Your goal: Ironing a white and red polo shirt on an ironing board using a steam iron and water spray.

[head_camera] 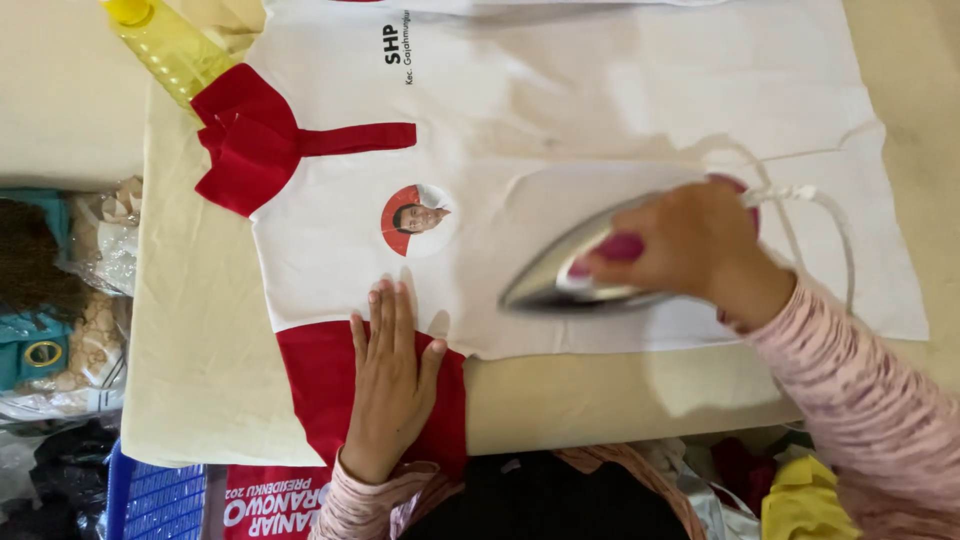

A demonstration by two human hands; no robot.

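**Ironing a white and red shirt, partly smoothed**

Cream cloth covers the ironing surface (200, 370), with the shirt (600, 120) spread across its middle. Creases remain near the iron (580, 270), so the pressing looks unfinished. The left hand (388, 385) lies flat, fingers extended, on the red sleeve at the near edge. The right hand (695, 245) grips the iron's pink handle, wrist bent, over the shirt body. A yellow spray bottle (170, 45) sits at the far left corner.
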